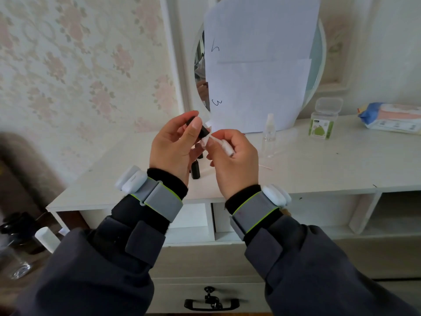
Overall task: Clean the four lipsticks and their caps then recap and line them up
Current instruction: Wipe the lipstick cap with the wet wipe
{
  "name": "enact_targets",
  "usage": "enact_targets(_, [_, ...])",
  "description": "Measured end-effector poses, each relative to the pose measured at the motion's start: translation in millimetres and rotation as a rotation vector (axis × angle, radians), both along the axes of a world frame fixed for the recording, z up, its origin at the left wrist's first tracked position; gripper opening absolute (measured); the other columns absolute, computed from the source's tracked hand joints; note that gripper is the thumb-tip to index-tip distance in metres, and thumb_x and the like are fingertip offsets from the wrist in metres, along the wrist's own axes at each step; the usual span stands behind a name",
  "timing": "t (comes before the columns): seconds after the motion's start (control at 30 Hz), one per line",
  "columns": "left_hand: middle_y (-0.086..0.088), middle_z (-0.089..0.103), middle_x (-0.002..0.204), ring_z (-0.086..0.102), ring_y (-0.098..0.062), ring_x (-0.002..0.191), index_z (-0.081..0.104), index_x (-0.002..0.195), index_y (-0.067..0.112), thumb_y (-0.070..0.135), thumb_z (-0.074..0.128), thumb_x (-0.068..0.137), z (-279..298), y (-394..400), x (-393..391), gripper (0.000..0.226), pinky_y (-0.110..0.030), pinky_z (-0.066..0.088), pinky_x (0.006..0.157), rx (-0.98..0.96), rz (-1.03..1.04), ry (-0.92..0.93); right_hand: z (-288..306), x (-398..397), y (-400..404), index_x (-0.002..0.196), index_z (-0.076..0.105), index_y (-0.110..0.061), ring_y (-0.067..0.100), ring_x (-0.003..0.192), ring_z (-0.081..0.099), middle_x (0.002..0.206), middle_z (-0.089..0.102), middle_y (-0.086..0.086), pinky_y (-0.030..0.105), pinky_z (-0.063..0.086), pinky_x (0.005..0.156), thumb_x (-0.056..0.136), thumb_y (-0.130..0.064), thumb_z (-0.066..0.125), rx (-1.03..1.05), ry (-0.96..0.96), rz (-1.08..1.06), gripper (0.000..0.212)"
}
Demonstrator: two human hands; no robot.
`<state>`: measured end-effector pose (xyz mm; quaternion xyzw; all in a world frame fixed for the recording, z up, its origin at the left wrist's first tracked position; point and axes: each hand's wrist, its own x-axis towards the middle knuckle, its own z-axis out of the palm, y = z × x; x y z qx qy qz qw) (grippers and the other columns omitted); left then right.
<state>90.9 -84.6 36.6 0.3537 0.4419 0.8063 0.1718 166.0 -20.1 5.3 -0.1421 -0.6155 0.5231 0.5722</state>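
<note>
My left hand [175,144] holds a black lipstick piece [204,131] up above the dresser top, pinched between thumb and fingers; I cannot tell if it is the tube or a cap. My right hand [232,156] pinches a white cotton swab [222,142] with a scrap of white wipe at its tip, touching the open end of the black piece. Another black lipstick [195,171] stands on the white dresser top [319,165] just below my hands. More black pieces behind my hands are mostly hidden.
A clear spray bottle [270,133] stands right of my hands. A clear swab box [324,119] and a blue wipes pack [391,118] sit at the back right. A loose swab [265,166] lies on the top. A round mirror [201,71] covered with paper stands behind.
</note>
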Motion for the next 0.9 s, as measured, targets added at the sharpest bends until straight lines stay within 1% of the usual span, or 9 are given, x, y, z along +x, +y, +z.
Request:
enact_targets(0.1, [-0.005, 0.071, 0.080, 0.070, -0.021, 0.080, 0.066, 0.112, 0.007, 0.010, 0.061, 0.094, 1, 0, -3, 0.019, -0.034, 0.058, 0.075, -0.022, 0.032, 0.026, 1, -1, -3, 0.080, 0.064, -0.027, 0.011, 0.067, 0.064, 0.073, 0.066, -0.017, 0.031, 0.056, 0.063, 0.084, -0.017, 0.074, -0.008, -0.008, 0.011, 0.015])
enact_targets(0.17, [-0.007, 0.072, 0.082, 0.070, -0.022, 0.078, 0.064, 0.115, 0.004, 0.008, 0.057, 0.096, 2, 0, -5, 0.021, -0.034, 0.059, 0.077, -0.045, 0.010, 0.050, 3, -1, -4, 0.080, 0.064, -0.024, 0.009, 0.059, 0.061, 0.073, 0.067, -0.010, 0.025, 0.052, 0.056, 0.086, -0.014, 0.073, -0.065, 0.014, 0.051, 0.014])
enact_targets(0.27, [-0.010, 0.072, 0.086, 0.069, -0.025, 0.080, 0.061, 0.118, 0.002, 0.006, 0.051, 0.098, 3, -2, -8, 0.022, -0.036, 0.059, 0.079, -0.053, -0.046, 0.063, 6, 1, -4, 0.080, 0.065, -0.018, 0.009, 0.054, 0.058, 0.069, 0.066, -0.002, 0.023, 0.049, 0.051, 0.087, -0.013, 0.072, -0.130, 0.032, 0.098, 0.010])
enact_targets(0.37, [-0.012, 0.072, 0.089, 0.069, -0.027, 0.082, 0.059, 0.119, 0.003, 0.004, 0.049, 0.099, 3, -6, -10, 0.023, -0.035, 0.057, 0.075, -0.037, -0.084, 0.069, 6, -2, -6, 0.082, 0.067, -0.013, 0.010, 0.052, 0.055, 0.065, 0.066, 0.000, 0.025, 0.048, 0.050, 0.087, -0.013, 0.071, -0.244, 0.067, 0.180, 0.006])
enact_targets(0.47, [-0.016, 0.071, 0.094, 0.069, -0.031, 0.089, 0.058, 0.120, 0.004, 0.003, 0.048, 0.099, 2, -7, -13, 0.024, -0.037, 0.056, 0.079, -0.013, -0.103, 0.057, 6, -7, -7, 0.085, 0.068, -0.008, 0.012, 0.051, 0.051, 0.060, 0.063, 0.000, 0.026, 0.045, 0.050, 0.088, -0.014, 0.071, -0.385, 0.110, 0.278, 0.007])
enact_targets(0.53, [-0.019, 0.069, 0.099, 0.067, -0.033, 0.095, 0.057, 0.122, 0.004, 0.003, 0.047, 0.099, 0, -7, -13, 0.025, -0.038, 0.056, 0.080, -0.001, -0.107, 0.044, 7, -9, -6, 0.085, 0.068, -0.008, 0.012, 0.050, 0.050, 0.060, 0.060, 0.002, 0.026, 0.045, 0.052, 0.088, -0.016, 0.071, -0.467, 0.115, 0.332, 0.009])
enact_targets(0.6, [-0.021, 0.068, 0.102, 0.066, -0.033, 0.095, 0.056, 0.123, 0.004, 0.004, 0.047, 0.099, -1, -5, -12, 0.025, -0.035, 0.056, 0.077, 0.006, -0.093, 0.039, 7, -12, -6, 0.083, 0.068, -0.010, 0.012, 0.049, 0.050, 0.060, 0.059, 0.003, 0.027, 0.045, 0.053, 0.088, -0.016, 0.072, -0.511, 0.115, 0.379, 0.009])
enact_targets(0.8, [-0.019, 0.068, 0.097, 0.069, -0.025, 0.091, 0.058, 0.119, 0.005, 0.002, 0.044, 0.100, 1, -3, -11, 0.023, -0.031, 0.057, 0.071, 0.007, -0.040, 0.067, 5, -11, -3, 0.088, 0.068, -0.007, 0.013, 0.051, 0.052, 0.065, 0.062, 0.006, 0.028, 0.047, 0.054, 0.088, -0.019, 0.072, -0.409, 0.040, 0.369, 0.013])
enact_targets(0.9, [-0.019, 0.067, 0.096, 0.069, -0.026, 0.090, 0.056, 0.122, 0.002, 0.002, 0.044, 0.100, 0, -3, -14, 0.025, -0.034, 0.058, 0.075, 0.037, -0.014, 0.038, 6, -6, -3, 0.083, 0.066, -0.008, 0.015, 0.054, 0.055, 0.069, 0.066, 0.008, 0.027, 0.048, 0.053, 0.088, -0.017, 0.070, -0.362, 0.018, 0.350, 0.011])
